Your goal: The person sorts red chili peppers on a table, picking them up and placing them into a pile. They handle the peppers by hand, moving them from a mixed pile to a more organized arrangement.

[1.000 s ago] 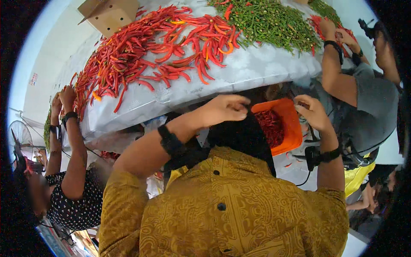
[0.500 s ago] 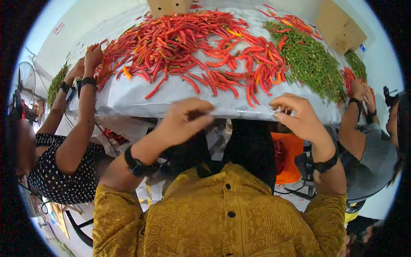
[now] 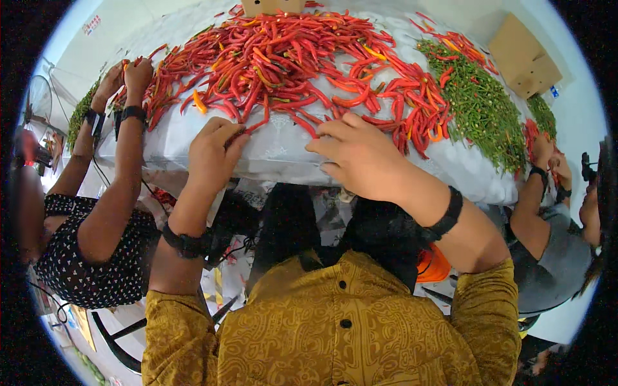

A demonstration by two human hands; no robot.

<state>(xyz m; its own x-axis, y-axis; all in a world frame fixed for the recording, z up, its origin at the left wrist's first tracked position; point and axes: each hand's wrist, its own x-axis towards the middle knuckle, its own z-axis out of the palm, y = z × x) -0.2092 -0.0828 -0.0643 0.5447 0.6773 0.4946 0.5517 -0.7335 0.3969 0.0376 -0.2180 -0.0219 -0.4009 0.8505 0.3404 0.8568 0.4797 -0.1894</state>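
Many red chili peppers (image 3: 283,55) lie heaped on a table with a white cover (image 3: 277,145). At the near edge of the heap, my left hand (image 3: 214,153) is closed, thumb and fingers pinching a red chili pepper (image 3: 259,122) that points away to the right. My right hand (image 3: 364,157) is over the table's front part, palm down, its fingers apart and bent. Its fingertips are close to the end of another red chili pepper (image 3: 305,125), and whether they touch it I cannot tell.
Green stalks or small green chilies (image 3: 483,106) form a pile on the right. Cardboard boxes (image 3: 524,58) stand at the far side. A person (image 3: 96,251) works on my left, another (image 3: 553,257) on my right. An orange container (image 3: 433,265) sits below the table.
My left hand has moved left and forward and now pinches a chili. My right hand has swung left over the table. The view has shifted slightly.
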